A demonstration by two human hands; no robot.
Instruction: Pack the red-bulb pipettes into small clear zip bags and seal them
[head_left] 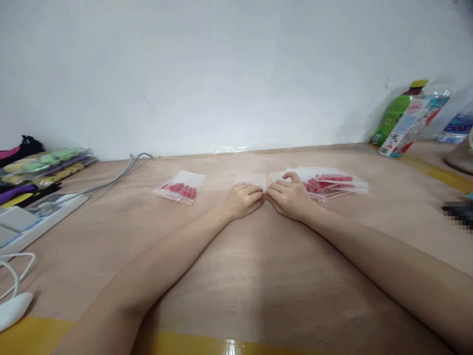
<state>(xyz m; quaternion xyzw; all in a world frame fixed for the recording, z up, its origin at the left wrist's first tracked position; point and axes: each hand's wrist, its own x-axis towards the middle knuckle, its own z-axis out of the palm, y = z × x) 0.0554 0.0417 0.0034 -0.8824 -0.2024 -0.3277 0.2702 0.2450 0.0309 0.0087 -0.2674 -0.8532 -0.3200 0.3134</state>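
Observation:
My left hand point(242, 199) and my right hand point(290, 196) meet at the middle of the wooden table point(258, 276), fingers curled and pinching the near edge of a small clear plastic bag point(253, 179). The bag lies flat just beyond my fingertips; what it contains is hidden. To the right of my right hand lies a stack of clear bags with red pieces inside point(332, 181). One more bag of red pieces point(180, 187) lies apart to the left.
Packets of coloured items point(44, 165) and a white box point(40, 214) sit at the left edge, with grey cables point(118, 177) and a white mouse point(13, 310). Bottles and a wrapped package point(410, 118) stand at the back right by the wall. Yellow tape point(229, 345) lines the near edge.

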